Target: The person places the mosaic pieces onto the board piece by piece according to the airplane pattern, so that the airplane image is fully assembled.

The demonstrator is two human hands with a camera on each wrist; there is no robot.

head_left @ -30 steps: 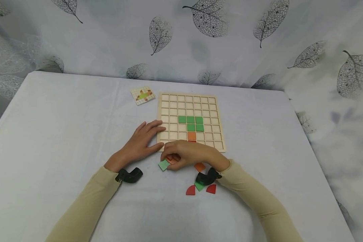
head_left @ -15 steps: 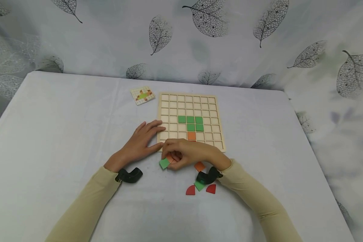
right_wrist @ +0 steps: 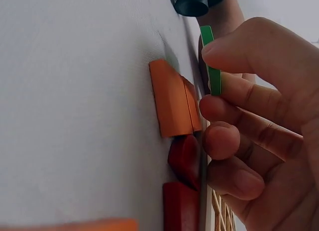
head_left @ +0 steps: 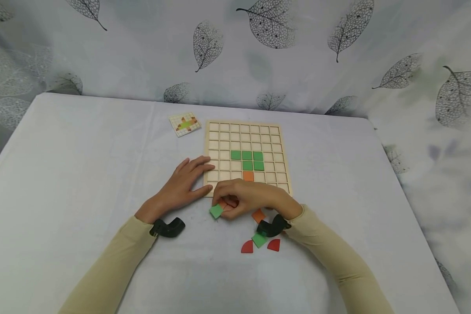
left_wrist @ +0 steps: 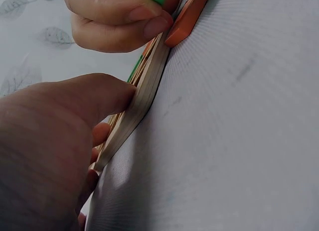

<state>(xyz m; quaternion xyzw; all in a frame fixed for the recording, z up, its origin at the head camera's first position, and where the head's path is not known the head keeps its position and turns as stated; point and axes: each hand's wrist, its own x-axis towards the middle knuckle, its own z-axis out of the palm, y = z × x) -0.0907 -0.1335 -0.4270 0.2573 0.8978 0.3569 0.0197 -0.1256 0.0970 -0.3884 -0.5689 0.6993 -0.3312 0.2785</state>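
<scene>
Between thumb and fingers, my right hand (head_left: 243, 196) pinches a green square tile (head_left: 216, 211), seen on edge in the right wrist view as a thin green slab (right_wrist: 215, 81). It hovers by the near edge of a wooden grid board (head_left: 220, 136). Orange tiles (right_wrist: 170, 102) and dark red pieces (right_wrist: 182, 206) lie on the cloth beneath this hand, partly hidden from the head view. My left hand (head_left: 180, 185) rests with spread fingers at the board's left edge, its thumb (left_wrist: 112, 94) touching the near corner. Several green squares (head_left: 247, 160) and an orange square (head_left: 248, 176) sit in the grid.
A pattern card (head_left: 185, 124) lies left of the board's far corner. Near the right wrist are another orange tile (head_left: 258, 216), a green tile (head_left: 259, 240) and two red quarter-round pieces (head_left: 247, 247). White cloth (head_left: 102, 152) covers the table.
My right hand has shifted slightly right with the green square tile and now covers the red piece in the board's near row. The left hand has stayed in place.
</scene>
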